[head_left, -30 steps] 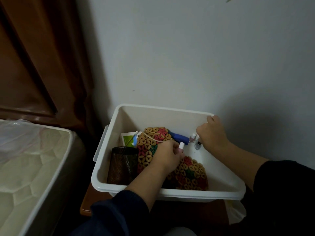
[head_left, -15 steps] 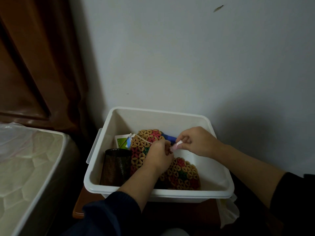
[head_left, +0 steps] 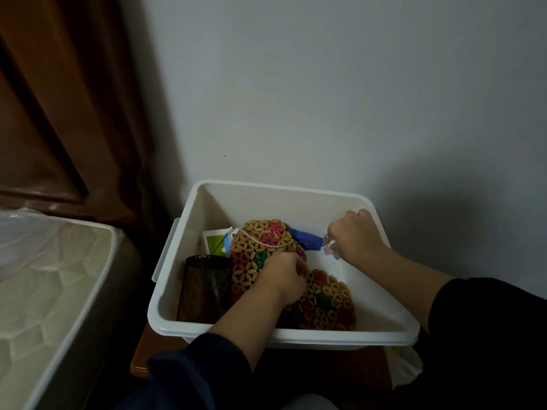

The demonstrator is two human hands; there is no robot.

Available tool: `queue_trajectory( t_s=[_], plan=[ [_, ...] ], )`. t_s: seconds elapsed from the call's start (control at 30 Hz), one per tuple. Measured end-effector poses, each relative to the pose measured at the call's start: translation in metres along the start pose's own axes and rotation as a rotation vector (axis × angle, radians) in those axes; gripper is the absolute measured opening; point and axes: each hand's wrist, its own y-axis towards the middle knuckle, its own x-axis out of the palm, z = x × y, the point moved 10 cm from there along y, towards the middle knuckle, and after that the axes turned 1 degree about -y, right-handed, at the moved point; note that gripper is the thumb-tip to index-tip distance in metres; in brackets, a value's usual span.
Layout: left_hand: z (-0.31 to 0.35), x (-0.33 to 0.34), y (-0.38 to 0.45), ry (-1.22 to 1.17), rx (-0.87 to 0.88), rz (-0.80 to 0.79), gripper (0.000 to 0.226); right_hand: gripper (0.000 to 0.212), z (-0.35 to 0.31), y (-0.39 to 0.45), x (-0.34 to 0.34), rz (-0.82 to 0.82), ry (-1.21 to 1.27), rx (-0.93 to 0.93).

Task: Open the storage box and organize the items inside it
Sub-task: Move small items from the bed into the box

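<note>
Both hands [head_left: 282, 276] reach into box [head_left: 296, 335], right perhaps pinching bottles [head_left: 330, 248]

Storage box [head_left: 322, 335] against the wall [head_left: 325, 99], mattress [head_left: 44, 291] to its left.
Inside: mesh cup [head_left: 204, 288] left, beaded mats [head_left: 260, 250] centre.

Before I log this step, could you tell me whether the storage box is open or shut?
Open: the storage box has no lid on it, and both the left hand and right hand reach inside.
</note>
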Motion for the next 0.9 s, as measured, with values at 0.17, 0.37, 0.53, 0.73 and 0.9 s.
queue_trajectory(
  t_s=[0.17,0.37,0.53,0.73,0.9],
  plan=[
    [-0.001,0.002,0.002,0.012,0.005,-0.002,0.041,0.021,-0.002,0.004,0.002,0.015,-0.047,-0.007],
    [-0.003,0.003,0.004,0.006,0.004,0.003,0.041,0.013,-0.008,0.005,0.006,-0.036,-0.106,-0.021],
    [-0.004,0.003,0.005,0.0,-0.004,0.006,0.041,0.027,-0.009,0.005,0.005,-0.065,-0.122,-0.01],
    [-0.004,0.003,0.005,-0.003,0.003,0.012,0.041,0.012,-0.009,0.004,0.002,-0.047,-0.097,-0.001],
    [-0.003,0.002,0.005,-0.001,0.009,0.025,0.035,0.011,-0.005,-0.003,-0.01,-0.002,-0.055,-0.021]
  ],
)
